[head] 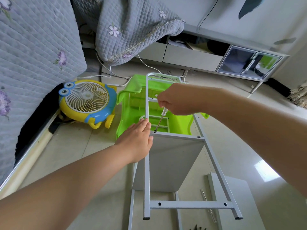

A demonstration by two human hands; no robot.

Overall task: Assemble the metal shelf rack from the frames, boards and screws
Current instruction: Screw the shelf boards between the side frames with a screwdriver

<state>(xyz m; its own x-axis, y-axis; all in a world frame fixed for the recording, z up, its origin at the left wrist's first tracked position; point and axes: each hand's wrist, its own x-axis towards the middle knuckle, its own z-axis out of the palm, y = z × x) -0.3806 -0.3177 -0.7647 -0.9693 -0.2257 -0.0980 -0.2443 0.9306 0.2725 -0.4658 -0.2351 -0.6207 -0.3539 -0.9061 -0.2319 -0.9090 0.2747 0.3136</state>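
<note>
Where centre frame holds the grey metal frame (147, 163) with board (167, 163) fitted: right hand (172, 101) clenched round screwdriver (160, 120), tip on screw (155, 131); left hand (138, 138) flat, fingers straight, pressing left upright. Behind, green plastic stool (132, 103); left of it, yellow-blue fan (87, 103).

The frame (147, 163) stands mid-picture, its board (167, 163) inside; fan (87, 103) at left, stool (132, 103) behind it.
</note>
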